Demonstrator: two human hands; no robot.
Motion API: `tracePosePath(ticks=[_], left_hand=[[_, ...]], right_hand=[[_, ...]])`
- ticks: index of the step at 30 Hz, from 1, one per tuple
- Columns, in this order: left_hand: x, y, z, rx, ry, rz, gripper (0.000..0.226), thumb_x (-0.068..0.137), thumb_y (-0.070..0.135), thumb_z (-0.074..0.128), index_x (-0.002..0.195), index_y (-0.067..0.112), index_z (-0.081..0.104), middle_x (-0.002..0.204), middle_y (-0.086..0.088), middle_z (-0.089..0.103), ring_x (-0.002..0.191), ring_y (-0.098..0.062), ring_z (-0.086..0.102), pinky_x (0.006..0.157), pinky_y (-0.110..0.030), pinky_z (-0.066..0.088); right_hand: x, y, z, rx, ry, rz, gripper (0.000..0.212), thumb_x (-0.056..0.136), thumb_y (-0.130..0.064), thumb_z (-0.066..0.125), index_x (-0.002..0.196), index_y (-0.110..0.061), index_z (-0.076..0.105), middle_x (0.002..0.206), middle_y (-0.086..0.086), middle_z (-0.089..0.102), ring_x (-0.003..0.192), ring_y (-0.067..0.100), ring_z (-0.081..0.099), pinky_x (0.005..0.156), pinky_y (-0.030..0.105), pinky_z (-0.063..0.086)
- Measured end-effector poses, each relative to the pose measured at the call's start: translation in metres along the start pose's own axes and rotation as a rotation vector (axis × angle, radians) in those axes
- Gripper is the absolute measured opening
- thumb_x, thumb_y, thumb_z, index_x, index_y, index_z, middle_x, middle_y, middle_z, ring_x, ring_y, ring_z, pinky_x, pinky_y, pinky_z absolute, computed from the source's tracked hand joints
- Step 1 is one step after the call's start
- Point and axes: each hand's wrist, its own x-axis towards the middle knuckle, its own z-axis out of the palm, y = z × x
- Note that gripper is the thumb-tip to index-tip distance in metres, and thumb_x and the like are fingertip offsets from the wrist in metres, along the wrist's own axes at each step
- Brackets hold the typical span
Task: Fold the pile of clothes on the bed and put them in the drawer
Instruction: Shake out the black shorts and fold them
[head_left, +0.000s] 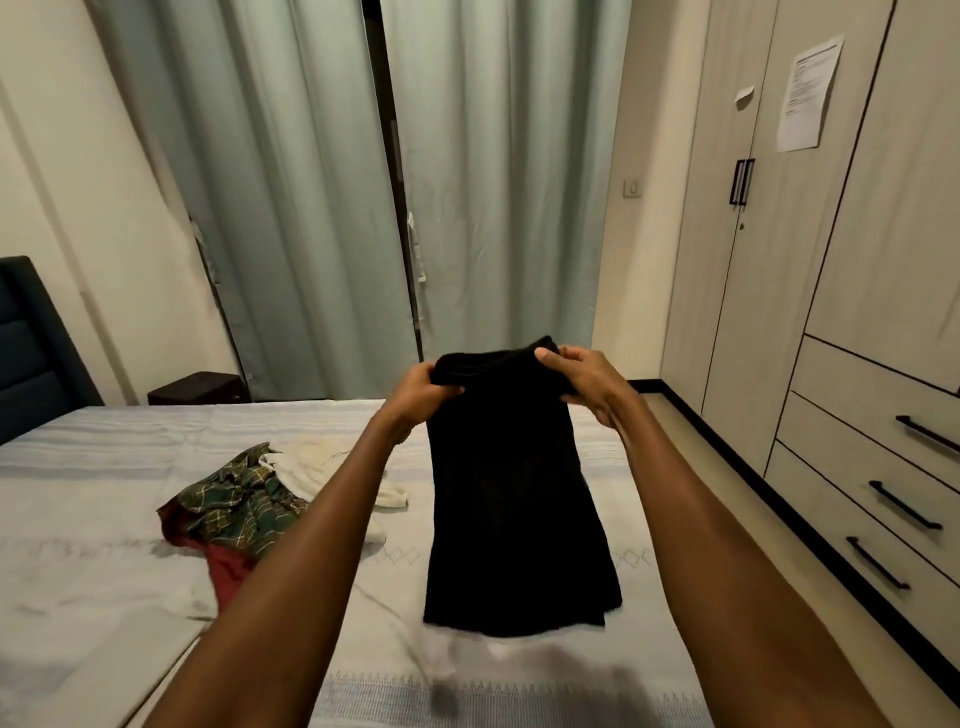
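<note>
A black garment (514, 509) hangs in the air over the bed (104, 478), its lower hem just above the sheet. My left hand (415, 392) grips its top left corner. My right hand (587, 384) pinches the top right corner, thumb on the near side. On the bed to the left lies the pile: a green plaid garment (239, 501), a white garment (322, 462) and a dark red piece (226, 571) partly under the plaid. The drawers (862, 457) with black handles sit shut in the wardrobe at the right.
A tall wardrobe (769, 260) lines the right wall, with a narrow strip of floor between it and the bed. Pale green curtains (311, 208) hang behind the bed. A dark headboard (31, 338) is at the left and a dark box (200, 388) beyond the bed.
</note>
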Motion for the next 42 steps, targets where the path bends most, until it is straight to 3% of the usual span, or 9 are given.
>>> tracePosePath(ticks=[4,8,14,17,20,22,26,33,42], left_hand=[[0.022,-0.006,0.005,0.062,0.185,0.277,0.038,0.090,0.020,0.069,0.127,0.015,0.062,0.115,-0.002,0.069,0.104,-0.015,0.065,0.090,-0.026,0.053],[0.031,-0.017,0.011,0.147,0.219,0.368,0.039,0.092,0.013,0.068,0.130,0.018,0.058,0.121,-0.002,0.066,0.108,-0.011,0.062,0.091,-0.016,0.048],[-0.004,-0.087,0.049,0.259,0.147,0.262,0.039,0.088,0.012,0.073,0.125,0.012,0.062,0.115,0.000,0.066,0.097,-0.008,0.061,0.084,-0.009,0.044],[-0.056,-0.147,0.081,0.287,0.063,0.156,0.045,0.085,0.018,0.073,0.127,0.007,0.062,0.123,-0.006,0.064,0.109,-0.012,0.057,0.085,-0.005,0.037],[-0.130,-0.206,0.116,0.266,-0.079,-0.003,0.053,0.081,0.039,0.062,0.126,0.010,0.063,0.121,-0.006,0.065,0.111,-0.014,0.059,0.085,-0.011,0.040],[-0.177,-0.238,0.137,0.282,-0.150,-0.088,0.044,0.085,0.036,0.064,0.122,0.012,0.065,0.115,-0.001,0.064,0.108,-0.016,0.062,0.080,-0.005,0.040],[-0.245,-0.284,0.159,0.365,-0.168,-0.094,0.014,0.091,0.016,0.064,0.105,0.022,0.065,0.105,0.005,0.065,0.097,-0.012,0.062,0.085,-0.029,0.051],[-0.325,-0.296,0.168,0.688,-0.106,0.065,0.036,0.078,0.013,0.070,0.114,0.019,0.069,0.123,0.000,0.065,0.110,-0.021,0.057,0.091,-0.033,0.047],[-0.392,-0.308,0.170,0.452,-0.053,0.009,0.040,0.063,-0.016,0.059,0.069,0.019,0.076,0.093,0.004,0.068,0.084,-0.019,0.065,0.078,-0.009,0.043]], right_hand=[[0.016,0.000,0.004,0.154,0.159,-0.338,0.018,0.093,-0.025,0.071,0.096,-0.008,0.074,0.089,0.007,0.074,0.086,0.021,0.072,0.077,0.030,0.057],[0.019,0.011,0.005,0.113,0.218,-0.457,0.015,0.095,-0.021,0.068,0.085,-0.011,0.070,0.075,-0.005,0.069,0.075,0.012,0.068,0.069,0.024,0.052],[-0.005,0.090,0.000,-0.028,0.231,-0.304,0.015,0.092,-0.029,0.071,0.093,-0.014,0.074,0.083,0.003,0.073,0.082,0.022,0.070,0.075,0.041,0.055],[-0.050,0.163,0.000,-0.148,0.211,-0.140,0.015,0.091,-0.029,0.073,0.094,-0.015,0.072,0.086,-0.003,0.071,0.083,0.011,0.066,0.075,0.035,0.051],[-0.119,0.249,0.005,-0.258,0.189,0.070,0.066,0.083,-0.061,0.069,0.125,-0.010,0.066,0.116,0.004,0.068,0.109,0.019,0.064,0.093,0.034,0.052],[-0.168,0.299,0.010,-0.328,0.136,0.216,0.070,0.086,-0.062,0.065,0.134,-0.010,0.061,0.130,0.009,0.065,0.121,0.026,0.061,0.100,0.034,0.050],[-0.256,0.356,0.019,-0.441,0.112,0.237,0.076,0.084,-0.083,0.043,0.134,-0.027,0.060,0.126,-0.005,0.067,0.115,0.016,0.063,0.095,0.032,0.053],[-0.355,0.354,0.029,-0.674,0.170,0.021,0.027,0.101,-0.034,0.057,0.126,-0.027,0.063,0.120,-0.008,0.065,0.111,0.008,0.058,0.093,0.024,0.048],[-0.435,0.353,0.018,-0.658,-0.051,-0.005,0.034,0.072,-0.011,0.056,0.097,-0.028,0.072,0.115,-0.016,0.065,0.108,0.004,0.061,0.084,0.023,0.055]])
